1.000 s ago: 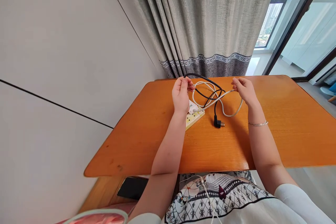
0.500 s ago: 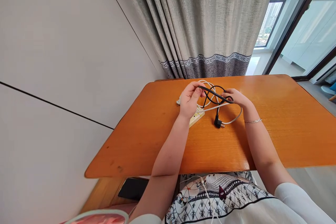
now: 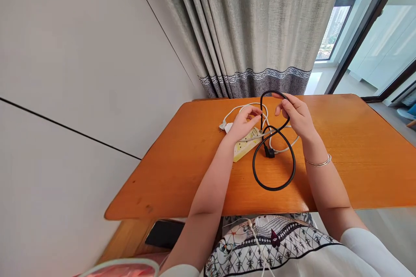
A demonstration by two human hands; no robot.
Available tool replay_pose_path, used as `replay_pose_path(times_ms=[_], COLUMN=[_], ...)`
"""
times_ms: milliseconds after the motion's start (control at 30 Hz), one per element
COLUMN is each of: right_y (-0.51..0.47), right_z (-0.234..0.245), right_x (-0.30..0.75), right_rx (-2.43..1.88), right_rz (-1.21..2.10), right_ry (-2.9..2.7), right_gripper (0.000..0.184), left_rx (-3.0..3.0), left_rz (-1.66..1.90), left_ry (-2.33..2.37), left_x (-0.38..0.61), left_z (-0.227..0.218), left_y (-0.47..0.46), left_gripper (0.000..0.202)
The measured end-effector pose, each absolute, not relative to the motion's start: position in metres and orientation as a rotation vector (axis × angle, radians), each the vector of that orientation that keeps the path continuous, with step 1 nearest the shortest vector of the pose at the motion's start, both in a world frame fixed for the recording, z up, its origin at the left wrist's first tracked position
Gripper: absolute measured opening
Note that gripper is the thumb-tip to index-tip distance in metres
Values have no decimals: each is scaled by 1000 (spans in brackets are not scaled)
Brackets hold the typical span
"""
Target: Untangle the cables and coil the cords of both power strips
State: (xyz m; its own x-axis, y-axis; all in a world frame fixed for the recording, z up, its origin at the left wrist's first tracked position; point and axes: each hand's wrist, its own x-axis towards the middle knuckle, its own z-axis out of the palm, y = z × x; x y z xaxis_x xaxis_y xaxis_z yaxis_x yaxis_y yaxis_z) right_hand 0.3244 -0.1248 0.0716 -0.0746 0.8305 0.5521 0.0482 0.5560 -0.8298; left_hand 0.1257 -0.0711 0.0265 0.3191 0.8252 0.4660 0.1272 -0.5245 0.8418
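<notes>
My right hand (image 3: 297, 114) pinches a black power cable (image 3: 274, 189) between thumb and fingers, raised above the table. The cable falls in a large loop toward the front, crossing itself below the hand. Beside the cable's upper left part, my left hand (image 3: 245, 123) has its fingers curved and the thumb apart; the fingertips come close to the cable, and nothing shows in its grasp. Under the left hand lies a pale yellow power strip (image 3: 242, 152), partly covered. Its white cord (image 3: 230, 112) loops behind, with a white plug (image 3: 222, 126) at the left. The black plug (image 3: 269, 152) lies right of the strip.
The wooden table (image 3: 182, 173) has rounded corners. A grey curtain (image 3: 260, 30) hangs behind it, and a white wall panel (image 3: 81, 73) stands at the left. Below the front edge are a dark phone-like slab (image 3: 165, 233) and a pink container (image 3: 123, 269).
The black cable has opened from a tight bundle into a large loop. My right hand has risen with it, while my left hand has let go of the part it held.
</notes>
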Motion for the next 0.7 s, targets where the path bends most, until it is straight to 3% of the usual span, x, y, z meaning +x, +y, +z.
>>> replay_pose_path(times_ms=[267,467,700], right_y=[-137,-143,-140], right_z=[79,83,83], right_x=[325,323,331], right_rx=[-749,-708,-802], right_rz=[598,618,567], right_ry=[-1477,-1536,-1472], right_gripper=[51,50,39], left_rx=[1948,2058,1815], left_rz=[885,1055,1396], left_ry=[799,802,834], left_x=[125,126,114], left_z=[20,28,40], left_y=[-73,-75,-79], left_gripper=[29,22,31])
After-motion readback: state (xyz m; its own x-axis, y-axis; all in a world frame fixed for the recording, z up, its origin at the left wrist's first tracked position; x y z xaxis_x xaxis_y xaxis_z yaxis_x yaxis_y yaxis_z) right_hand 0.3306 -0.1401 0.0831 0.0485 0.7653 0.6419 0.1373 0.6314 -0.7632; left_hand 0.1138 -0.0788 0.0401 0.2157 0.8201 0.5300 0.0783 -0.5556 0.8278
